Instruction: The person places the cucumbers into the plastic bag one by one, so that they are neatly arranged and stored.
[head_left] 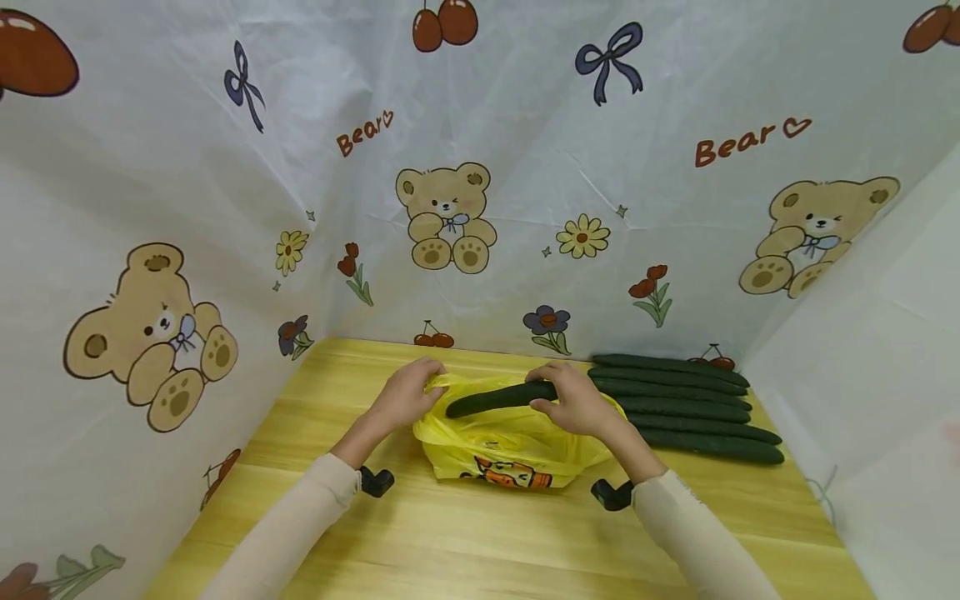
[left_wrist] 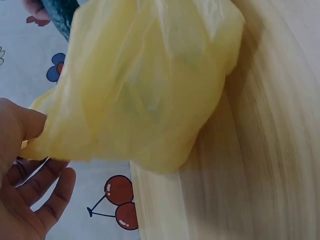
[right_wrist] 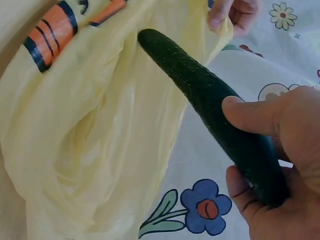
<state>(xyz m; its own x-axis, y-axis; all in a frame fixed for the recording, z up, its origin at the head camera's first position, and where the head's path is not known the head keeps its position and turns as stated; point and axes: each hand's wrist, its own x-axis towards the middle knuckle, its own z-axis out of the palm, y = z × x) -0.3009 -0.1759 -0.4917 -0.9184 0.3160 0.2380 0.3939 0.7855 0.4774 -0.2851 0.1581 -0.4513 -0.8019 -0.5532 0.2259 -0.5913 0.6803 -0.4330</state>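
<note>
A yellow plastic bag (head_left: 450,450) with a printed cartoon stands on the table, its mouth spread wide. My left hand (head_left: 407,393) pinches the bag's rim at the far left; the left wrist view shows the thumb and index finger on the film, the other fingers loose. In my right hand (head_left: 576,402) is a dark green cucumber (head_left: 487,402), gripped near its right end and lying slantwise over the bag's opening. The right wrist view shows the thumb on top of the cucumber (right_wrist: 195,85) and the fingers beneath, its free tip against or just before the yellow film.
Several cucumbers (head_left: 675,408) lie side by side on the wooden table (head_left: 420,542), right of the bag. A white sheet (head_left: 525,133) printed with bears and flowers rises behind the table and along the left. Black wrist mounts (head_left: 377,482) sit below both wrists.
</note>
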